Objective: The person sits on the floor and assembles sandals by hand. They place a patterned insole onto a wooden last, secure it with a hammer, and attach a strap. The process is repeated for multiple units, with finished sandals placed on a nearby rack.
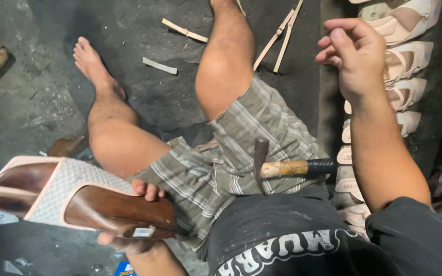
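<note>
Nearest the camera, a black shirt [292,245] is being worn above checked shorts [231,153] by the seated person. At the near left, a wooden shoe last [78,202], covered over its middle by a pale woven upper with a pinkish trim, is being gripped at its dark brown heel end by the left hand [139,214]; the fingers are being curled tightly around the wood, with fingertips showing over its top edge. A hammer [282,167] with a wooden shaft and black grip is being rested across the lap, touched by neither hand. The right hand [351,53] is being held up at the far right, fingers loosely bent and grasping nothing that can be made out. Just beyond it, a row of pale sandal uppers [407,56] is lying along the right side. Both bare legs are being stretched out over the dark floor [37,102], where thin wooden strips [185,31] are lying scattered at the far side.
</note>
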